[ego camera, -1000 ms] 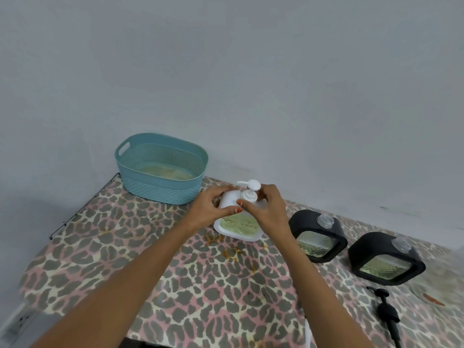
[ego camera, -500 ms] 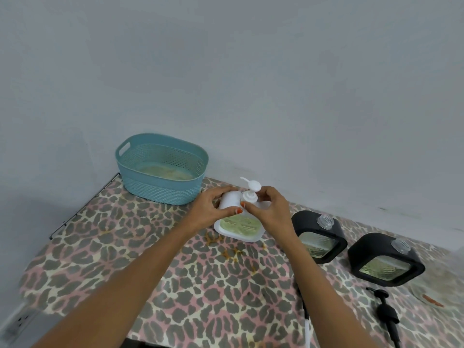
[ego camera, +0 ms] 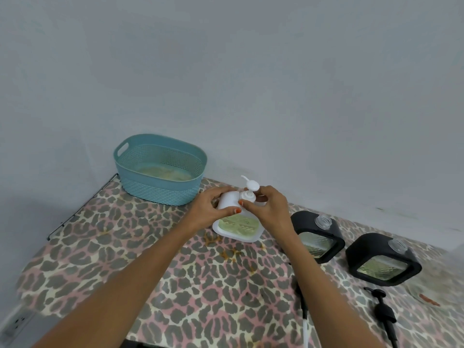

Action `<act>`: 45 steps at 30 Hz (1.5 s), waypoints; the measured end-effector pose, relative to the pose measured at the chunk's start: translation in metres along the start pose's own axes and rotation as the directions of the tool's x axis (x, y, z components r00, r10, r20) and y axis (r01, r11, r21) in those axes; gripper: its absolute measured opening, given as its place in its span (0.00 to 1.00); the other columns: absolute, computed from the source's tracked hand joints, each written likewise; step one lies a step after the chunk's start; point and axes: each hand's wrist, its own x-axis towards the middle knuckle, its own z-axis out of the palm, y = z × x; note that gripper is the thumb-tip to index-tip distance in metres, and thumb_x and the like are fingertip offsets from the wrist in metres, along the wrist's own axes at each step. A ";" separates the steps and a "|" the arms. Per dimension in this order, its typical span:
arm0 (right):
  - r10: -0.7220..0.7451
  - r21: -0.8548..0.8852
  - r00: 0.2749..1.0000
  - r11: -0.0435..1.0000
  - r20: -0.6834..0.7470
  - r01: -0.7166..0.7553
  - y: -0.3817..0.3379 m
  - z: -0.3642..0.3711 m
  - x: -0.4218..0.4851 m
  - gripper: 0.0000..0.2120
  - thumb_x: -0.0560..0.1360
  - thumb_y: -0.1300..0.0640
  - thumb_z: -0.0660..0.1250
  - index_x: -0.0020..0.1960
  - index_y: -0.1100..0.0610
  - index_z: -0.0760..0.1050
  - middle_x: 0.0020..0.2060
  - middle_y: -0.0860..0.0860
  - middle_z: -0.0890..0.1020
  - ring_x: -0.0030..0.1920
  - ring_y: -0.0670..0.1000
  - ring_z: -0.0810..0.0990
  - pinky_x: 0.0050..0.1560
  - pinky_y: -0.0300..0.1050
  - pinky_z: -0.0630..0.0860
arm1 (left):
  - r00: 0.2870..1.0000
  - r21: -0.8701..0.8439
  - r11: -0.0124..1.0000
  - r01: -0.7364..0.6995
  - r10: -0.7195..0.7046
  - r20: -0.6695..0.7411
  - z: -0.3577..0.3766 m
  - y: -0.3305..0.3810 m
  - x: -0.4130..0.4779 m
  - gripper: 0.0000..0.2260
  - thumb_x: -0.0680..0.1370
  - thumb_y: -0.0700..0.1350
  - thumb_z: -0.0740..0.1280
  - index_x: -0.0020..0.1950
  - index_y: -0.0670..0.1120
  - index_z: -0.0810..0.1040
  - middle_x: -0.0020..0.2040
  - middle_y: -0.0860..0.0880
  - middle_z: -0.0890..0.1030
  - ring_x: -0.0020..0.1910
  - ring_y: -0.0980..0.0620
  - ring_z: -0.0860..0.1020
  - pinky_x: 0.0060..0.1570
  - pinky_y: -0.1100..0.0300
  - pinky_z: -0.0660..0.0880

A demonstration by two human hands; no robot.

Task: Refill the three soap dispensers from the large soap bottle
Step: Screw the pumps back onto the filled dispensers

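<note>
A white soap dispenser (ego camera: 238, 227) with green soap showing in its window stands mid-table. My left hand (ego camera: 213, 209) grips its white body from the left. My right hand (ego camera: 268, 209) pinches the collar of its white pump (ego camera: 251, 188), whose nozzle points back-left. Two black dispensers stand to the right, the nearer one (ego camera: 317, 237) and the farther one (ego camera: 383, 259), each with an open clear threaded neck and no pump. A black pump (ego camera: 383, 310) lies loose on the table at the lower right. The large soap bottle is not in view.
A teal perforated basket (ego camera: 160, 169) sits at the back left against the grey wall. The table has a leopard-print cover (ego camera: 125, 259) with small orange stains near the white dispenser. A white tube (ego camera: 305, 330) pokes out under my right forearm. A blurred clear object lies at the far right.
The pump nozzle has swung from pointing left to pointing back-left as my right hand turns the collar. My left hand stays on the dispenser body.
</note>
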 end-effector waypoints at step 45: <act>0.332 0.071 0.935 0.943 -0.126 -0.326 0.096 -0.087 -0.114 0.13 0.71 0.55 0.71 0.52 0.60 0.76 0.42 0.49 0.78 0.43 0.47 0.77 0.37 0.29 0.70 | 0.992 0.162 0.986 -0.050 0.030 0.125 0.139 0.045 -0.004 0.29 0.70 0.45 0.73 0.68 0.48 0.67 0.67 0.49 0.70 0.67 0.53 0.68 0.66 0.57 0.65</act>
